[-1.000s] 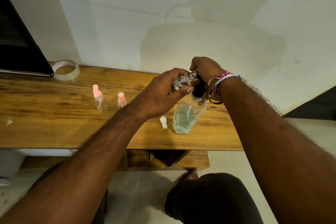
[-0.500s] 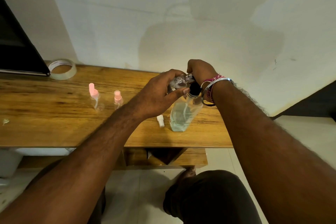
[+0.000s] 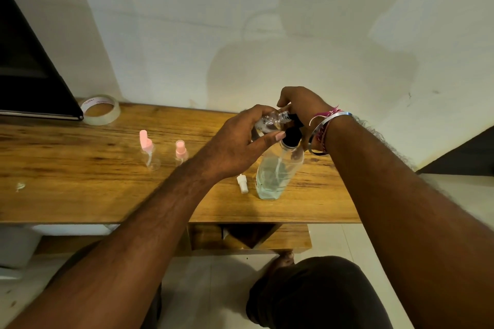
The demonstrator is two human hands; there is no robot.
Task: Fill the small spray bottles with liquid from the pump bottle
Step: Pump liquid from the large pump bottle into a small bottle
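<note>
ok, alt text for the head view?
Left hand tips a small clear spray bottle at the black pump of a pump bottle; right hand covers the pump. Two pink-capped bottles stand left on the wooden table.

Bottles point(image 3: 278, 176), tape point(image 3: 101, 109) on wooden table point(image 3: 80, 195)

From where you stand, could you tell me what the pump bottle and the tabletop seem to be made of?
The pump bottle looks like clear, glossy plastic, possibly glass: the pale liquid and dip tube show through its wall. Its pump head looks matte black plastic. The tabletop looks like wood or wood-look laminate, with visible grain and a slight sheen.
</note>
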